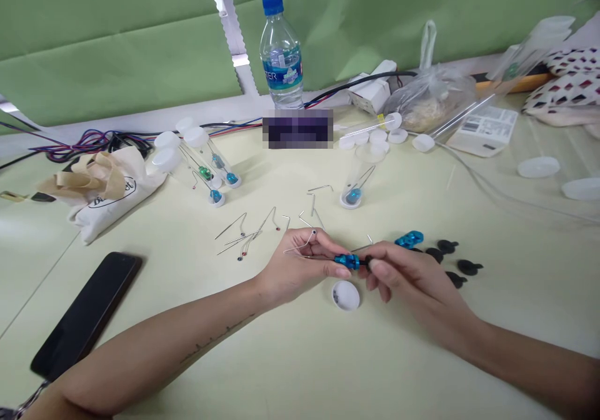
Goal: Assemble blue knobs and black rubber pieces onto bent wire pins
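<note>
My left hand pinches a thin bent wire hook with a small blue metal piece on its end. My right hand meets it from the right, fingers closed on a small black part against the blue piece. Both hands hover just above the pale table. A white cap holding tiny parts lies under them. Another blue piece and several black rubber parts lie just beyond my right hand.
Several loose wire hooks lie ahead of my left hand. Clear tubes with white caps and one open tube stand farther back. A black phone lies left, a cloth bag beyond it, a water bottle at the back.
</note>
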Tool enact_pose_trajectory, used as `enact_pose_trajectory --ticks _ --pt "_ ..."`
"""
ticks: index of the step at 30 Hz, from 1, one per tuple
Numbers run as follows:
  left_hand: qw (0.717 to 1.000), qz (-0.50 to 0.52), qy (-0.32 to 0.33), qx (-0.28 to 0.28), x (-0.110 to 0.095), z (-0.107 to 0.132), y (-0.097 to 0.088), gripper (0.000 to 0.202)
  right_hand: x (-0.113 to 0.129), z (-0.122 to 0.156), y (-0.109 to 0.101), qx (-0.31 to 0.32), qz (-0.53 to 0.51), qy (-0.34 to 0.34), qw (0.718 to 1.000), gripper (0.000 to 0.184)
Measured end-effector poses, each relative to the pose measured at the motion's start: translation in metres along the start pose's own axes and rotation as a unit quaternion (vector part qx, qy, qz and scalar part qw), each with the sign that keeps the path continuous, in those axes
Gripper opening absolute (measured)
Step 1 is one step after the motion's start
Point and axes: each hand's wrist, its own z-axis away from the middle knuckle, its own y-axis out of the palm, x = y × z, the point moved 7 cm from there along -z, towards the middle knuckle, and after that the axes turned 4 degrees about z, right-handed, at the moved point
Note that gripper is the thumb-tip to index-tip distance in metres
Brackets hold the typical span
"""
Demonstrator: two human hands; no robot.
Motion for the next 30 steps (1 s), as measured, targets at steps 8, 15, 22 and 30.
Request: enact_pose_trajectory --ticks 8,15,22,30 --pt "1.000 0.009 -0.015 0.003 0.001 -0.001 0.002 0.021 -0.002 0.001 -0.002 -0.019 0.011 0.008 1.000 0.022" --pt "1.000 0.026 -0.014 0.009 0.000 -0.001 0.003 0.020 0.003 0.001 -0.006 -0.059 0.024 -0.042 0.997 0.014" --pt "0.999 0.026 -0.018 0.020 0.001 -0.001 0.004 0.020 0.001 0.001 -0.002 -0.025 0.035 -0.033 0.999 0.017" --pt "0.999 0.029 -0.027 0.022 0.002 -0.001 0.005 0.021 0.002 0.001 -0.001 -0.024 0.048 -0.051 0.997 0.011"
